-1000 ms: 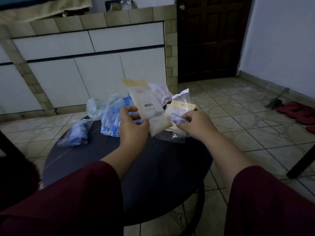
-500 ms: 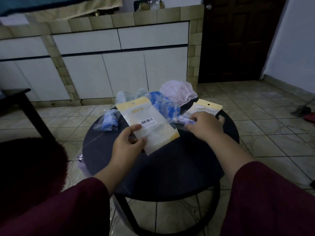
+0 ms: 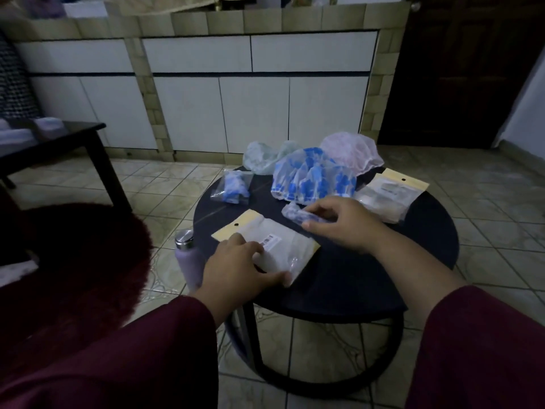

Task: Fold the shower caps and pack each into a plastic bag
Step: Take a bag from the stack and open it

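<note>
A clear plastic bag (image 3: 274, 243) with a yellow header and a barcode lies flat on the round black table (image 3: 368, 276). My left hand (image 3: 236, 267) rests on its near end, thumb at the bag's lower corner. My right hand (image 3: 342, 222) pinches a small folded blue-patterned shower cap (image 3: 295, 214) just beyond the bag. Behind it lie an unfolded blue-and-white cap (image 3: 312, 177), a pinkish cap (image 3: 351, 153) and a pale green cap (image 3: 265, 156). A packed bag (image 3: 234, 187) holding a blue cap sits at the table's far left.
More yellow-headed bags (image 3: 389, 196) lie at the table's right. A lilac bottle (image 3: 187, 258) with a steel lid stands on the floor by the table's left edge. A dark low table (image 3: 59, 137) is at the left, white cabinets behind.
My left hand has lowered the plastic bag from mid-air flat onto the table. My right hand has stayed on the folded cap and the camera has tilted down and left.
</note>
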